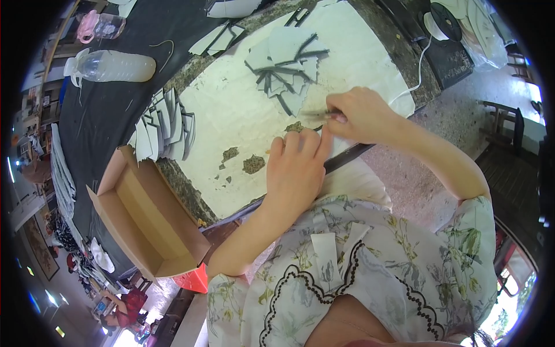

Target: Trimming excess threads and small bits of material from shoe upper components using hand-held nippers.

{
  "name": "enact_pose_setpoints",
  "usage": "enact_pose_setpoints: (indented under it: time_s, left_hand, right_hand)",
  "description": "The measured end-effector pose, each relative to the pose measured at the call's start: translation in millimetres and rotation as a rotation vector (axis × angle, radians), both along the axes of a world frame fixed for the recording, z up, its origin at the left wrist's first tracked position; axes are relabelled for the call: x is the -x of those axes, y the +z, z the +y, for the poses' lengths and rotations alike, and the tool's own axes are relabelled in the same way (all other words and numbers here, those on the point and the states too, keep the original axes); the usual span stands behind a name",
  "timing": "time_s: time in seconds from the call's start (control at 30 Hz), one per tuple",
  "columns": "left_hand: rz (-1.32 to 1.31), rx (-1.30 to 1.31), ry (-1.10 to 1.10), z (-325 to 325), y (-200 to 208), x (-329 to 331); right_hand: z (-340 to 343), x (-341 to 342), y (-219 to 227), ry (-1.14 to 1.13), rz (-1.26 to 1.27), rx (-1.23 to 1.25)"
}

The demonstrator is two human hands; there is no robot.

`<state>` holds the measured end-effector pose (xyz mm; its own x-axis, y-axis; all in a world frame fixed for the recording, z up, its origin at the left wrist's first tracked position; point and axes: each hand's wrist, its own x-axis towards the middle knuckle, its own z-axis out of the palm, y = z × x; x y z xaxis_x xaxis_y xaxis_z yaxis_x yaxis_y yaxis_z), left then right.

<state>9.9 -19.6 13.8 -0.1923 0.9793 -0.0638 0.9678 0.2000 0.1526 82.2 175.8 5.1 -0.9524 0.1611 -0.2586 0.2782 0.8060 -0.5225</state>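
Observation:
My right hand [359,113], near the table's front edge, is closed around a thin tool [317,115] whose end is smeared by motion, so its kind is unclear. My left hand [296,165] lies palm down beside it on the pale work sheet [231,92], fingers stretched out, thumb hidden. Its index fingertip touches or almost touches the right hand. Under and beside the hands is a white piece [342,146] with a dark edge, mostly covered. Beyond the hands, a fanned pile of pale, dark-edged pieces [286,61] lies on the sheet.
More pale pieces [165,127] stand stacked on the left, beside an open cardboard box [153,214]. A cloudy plastic bottle [115,66] and a pink-topped jar [103,26] lie on dark cloth. A spool [442,23] with white cord sits far right. Another person [130,306] is at lower left.

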Motion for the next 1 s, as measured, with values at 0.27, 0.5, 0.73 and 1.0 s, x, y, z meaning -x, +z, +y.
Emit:
enact_pose_setpoints:
  time_s: [0.27, 0.5, 0.73, 1.0]
  left_hand:
    - [0.043, -0.138, 0.141, -12, -12, -13]
    - [0.058, -0.185, 0.199, -9, -20, -21]
    - [0.106, -0.162, 0.163, -13, -21, -23]
    - [0.112, -0.151, 0.152, -5, -22, -23]
  right_hand:
    - [-17, -43, 48, -0.463, 0.246, -0.053]
    - [-71, -74, -8, -0.493, 0.257, -0.145]
    - [-75, -50, -14, -0.477, 0.262, -0.175]
    - [-64, -55, -20, -0.437, 0.306, -0.255]
